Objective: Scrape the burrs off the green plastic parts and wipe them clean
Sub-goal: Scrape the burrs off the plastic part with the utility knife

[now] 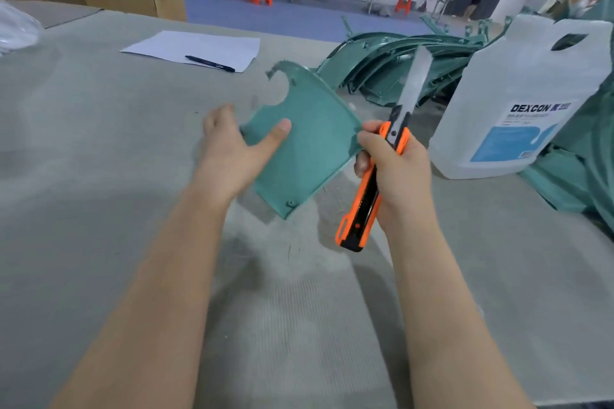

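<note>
Honestly, the blade is the worry. Right hand (pixel 395 173) is wrapped round an orange knife (pixel 368 196), fingers curled tight on the handle, with a lot of blade (pixel 415 83) run out and pointing up and away. Left hand (pixel 232 149) holds the green part (pixel 305 146) off the table (pixel 99 176), thumb on the top face, fingers underneath out of sight. The part's right edge sits just beside the right hand's knuckles.

Risks as I see them:
- That much blade will likely flex or snap a segment if he leans on it sideways while scraping.
- The part is thin and curved and held at one side only. It can twist under the scrape, so the blade skips or gouges the face instead of taking the burr.
- The left thumb lies on the face; a stroke towards it that slips off the edge could cut it.
- The notched far edge looks ragged, and the blade could catch there.

The jug (pixel 518 100) stands near his right elbow's swing, so a knock is possible. More green parts (pixel 392 66) are piled behind. No cloth in view for the wipe.
</note>
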### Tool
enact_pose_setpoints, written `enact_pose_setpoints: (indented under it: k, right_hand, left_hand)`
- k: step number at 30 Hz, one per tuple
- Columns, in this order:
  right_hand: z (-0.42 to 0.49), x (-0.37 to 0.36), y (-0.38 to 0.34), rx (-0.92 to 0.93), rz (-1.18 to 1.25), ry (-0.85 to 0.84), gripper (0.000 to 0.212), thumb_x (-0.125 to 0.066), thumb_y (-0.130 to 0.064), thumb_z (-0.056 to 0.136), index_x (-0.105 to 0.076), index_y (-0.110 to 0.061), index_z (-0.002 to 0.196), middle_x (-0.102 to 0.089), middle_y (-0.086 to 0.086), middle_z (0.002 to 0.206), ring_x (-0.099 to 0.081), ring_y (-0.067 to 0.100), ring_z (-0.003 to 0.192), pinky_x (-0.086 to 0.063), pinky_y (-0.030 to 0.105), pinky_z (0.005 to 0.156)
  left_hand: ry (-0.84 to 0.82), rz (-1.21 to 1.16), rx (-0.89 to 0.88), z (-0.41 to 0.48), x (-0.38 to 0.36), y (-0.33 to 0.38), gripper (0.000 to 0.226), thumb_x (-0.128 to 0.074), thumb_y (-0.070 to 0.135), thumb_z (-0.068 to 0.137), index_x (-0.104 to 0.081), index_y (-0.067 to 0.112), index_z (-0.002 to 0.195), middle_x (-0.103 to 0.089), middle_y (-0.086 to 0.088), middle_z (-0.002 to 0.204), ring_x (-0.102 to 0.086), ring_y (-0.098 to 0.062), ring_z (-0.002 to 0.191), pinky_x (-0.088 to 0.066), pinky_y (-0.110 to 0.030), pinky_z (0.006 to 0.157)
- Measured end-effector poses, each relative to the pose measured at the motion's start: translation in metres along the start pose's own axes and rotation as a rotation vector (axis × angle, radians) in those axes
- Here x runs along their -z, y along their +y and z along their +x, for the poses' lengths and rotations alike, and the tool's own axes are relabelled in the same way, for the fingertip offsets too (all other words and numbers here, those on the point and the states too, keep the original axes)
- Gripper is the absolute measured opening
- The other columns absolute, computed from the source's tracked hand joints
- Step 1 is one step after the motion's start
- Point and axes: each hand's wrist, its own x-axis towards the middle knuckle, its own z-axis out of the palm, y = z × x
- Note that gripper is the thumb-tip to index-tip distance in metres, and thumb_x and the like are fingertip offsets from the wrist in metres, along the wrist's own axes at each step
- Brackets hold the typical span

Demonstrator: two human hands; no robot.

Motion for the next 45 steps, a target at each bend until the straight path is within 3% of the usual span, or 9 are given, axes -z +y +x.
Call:
enact_pose_setpoints:
  k: [3,6,10,13,17,21,31,41,45]
  right_hand:
    - [-0.002,-0.003,-0.001,-0.034,0.178,-0.053,0.018,-0.054,0.005,0.091,-0.057,-0.012,0.082,-0.049,-0.003,0.047,-0.043,0.010,0.042,-0.038,0.019,0.045]
    - [-0.003,-0.003,-0.001,-0.059,0.187,-0.128,0.015,-0.055,0.001,0.093,-0.055,-0.011,0.084,-0.051,-0.003,0.050,-0.043,0.010,0.041,-0.037,0.019,0.045]
    - [-0.001,0.003,-0.001,-0.079,0.124,-0.124,0.020,-0.052,-0.032,0.100,-0.053,-0.013,0.093,-0.068,0.000,0.076,-0.047,0.011,0.042,-0.039,0.020,0.044]
    - [-0.001,0.007,0.000,-0.103,-0.072,-0.109,0.042,-0.035,-0.050,0.102,-0.048,-0.013,0.085,-0.062,-0.002,0.064,-0.049,0.013,0.040,-0.039,0.020,0.040]
    - [-0.002,0.012,0.001,0.027,-0.389,-0.250,0.039,-0.034,-0.040,0.104,-0.043,-0.013,0.077,-0.054,0.001,0.055,-0.050,0.014,0.040,-0.042,0.023,0.040]
    - [-0.002,0.011,0.003,0.130,-0.471,-0.275,0.039,-0.036,-0.036,0.105,-0.047,-0.008,0.081,-0.053,0.005,0.055,-0.050,0.015,0.039,-0.043,0.026,0.041]
    - [-0.002,0.010,0.007,0.116,-0.436,-0.339,0.037,-0.035,-0.036,0.104,-0.045,-0.012,0.078,-0.050,0.006,0.055,-0.047,0.017,0.038,-0.040,0.026,0.041]
    - [-0.025,-0.013,0.014,0.139,-0.488,-0.669,0.037,-0.046,-0.032,0.102,-0.047,-0.022,0.067,-0.049,0.002,0.055,-0.047,0.016,0.039,-0.040,0.024,0.039]
    - [-0.023,-0.011,0.008,0.198,-0.421,-0.574,0.034,-0.045,-0.029,0.102,-0.047,-0.020,0.069,-0.049,0.003,0.055,-0.048,0.016,0.038,-0.039,0.024,0.039]
  left_hand:
    - [-0.163,-0.547,0.209,0.000,0.001,0.001,0.074,-0.073,0.046,0.073,-0.049,0.015,0.135,-0.060,-0.002,0.130,-0.060,-0.020,0.116,-0.045,-0.042,0.103]
    - [-0.394,-0.773,0.240,-0.004,0.002,0.003,0.056,-0.073,0.033,0.064,-0.065,0.014,0.116,-0.074,-0.001,0.105,-0.071,-0.017,0.095,-0.059,-0.032,0.078]
    - [-0.292,-0.925,0.285,0.001,0.003,0.000,0.030,-0.070,0.022,0.081,-0.066,0.014,0.109,-0.075,-0.002,0.101,-0.073,-0.014,0.084,-0.058,-0.026,0.062]
    - [-0.203,-1.044,0.346,0.007,0.010,-0.003,0.032,-0.066,0.020,0.087,-0.063,0.011,0.118,-0.073,-0.006,0.106,-0.072,-0.017,0.085,-0.057,-0.026,0.060]
    - [-0.229,-1.042,0.331,0.009,0.015,-0.005,0.036,-0.065,0.020,0.088,-0.061,0.009,0.122,-0.073,-0.008,0.106,-0.072,-0.019,0.086,-0.056,-0.026,0.061]
    - [-0.271,-1.027,0.306,0.007,0.017,-0.004,0.030,-0.063,0.019,0.089,-0.063,0.010,0.117,-0.075,-0.005,0.096,-0.073,-0.015,0.076,-0.055,-0.023,0.057]
    - [-0.322,-1.023,0.271,0.004,0.018,-0.001,0.028,-0.060,0.017,0.091,-0.062,0.009,0.118,-0.075,-0.004,0.090,-0.072,-0.013,0.071,-0.054,-0.021,0.054]
    - [-0.263,-1.073,0.344,0.009,0.011,-0.004,0.022,-0.062,0.018,0.088,-0.064,0.007,0.108,-0.074,-0.007,0.091,-0.072,-0.017,0.075,-0.059,-0.027,0.065]
    - [-0.247,-1.072,0.335,0.008,0.013,-0.001,0.013,-0.060,0.019,0.091,-0.064,0.009,0.099,-0.073,-0.003,0.073,-0.069,-0.013,0.059,-0.053,-0.020,0.049]
